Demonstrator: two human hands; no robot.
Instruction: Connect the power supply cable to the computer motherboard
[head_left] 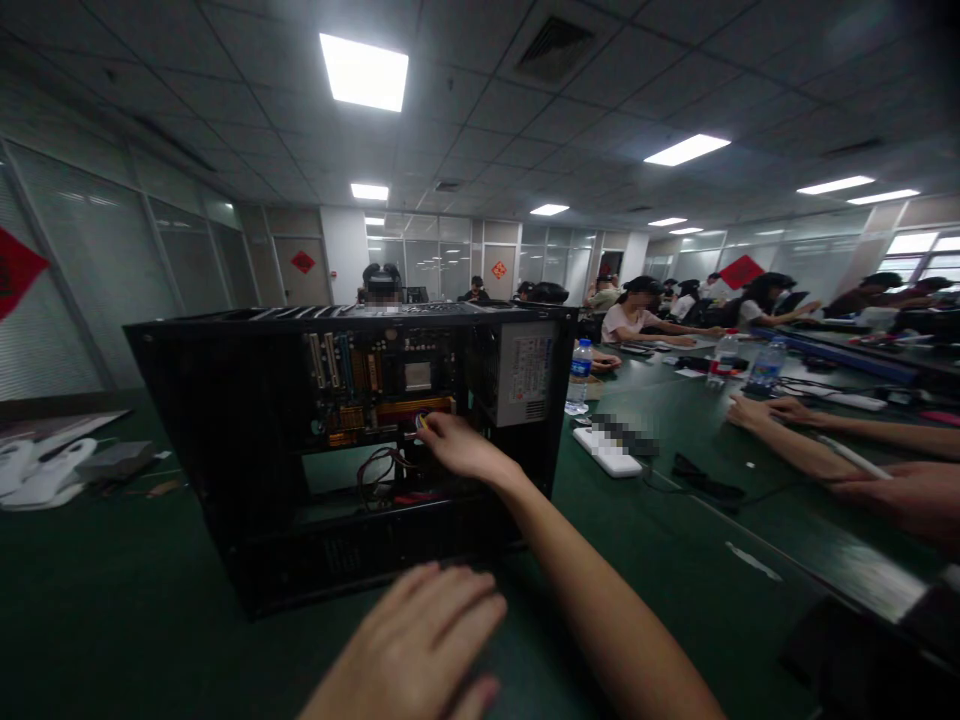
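A black computer case (330, 545) stands on the green table with its side off and its inside facing me. My right hand (469, 450) reaches into it, fingertips pinched at a thin cable (421, 421) with a yellow strand, beside the orange-gold memory slots. The motherboard (390, 350) shows a square silver chip cover and several card slots. Loose wires (379, 470) loop below the hand. At the upper right of the case sits the power supply (523, 375) with a white label. My left hand (427, 640) is in front of the case, palm down, fingers stretched out, holding nothing.
Right of the case are a water bottle (580, 375), a white power strip (611, 450) and black cables (709, 480). Another person's hands (765, 420) rest farther right. White items (45, 470) and a grey box (116, 460) lie at left.
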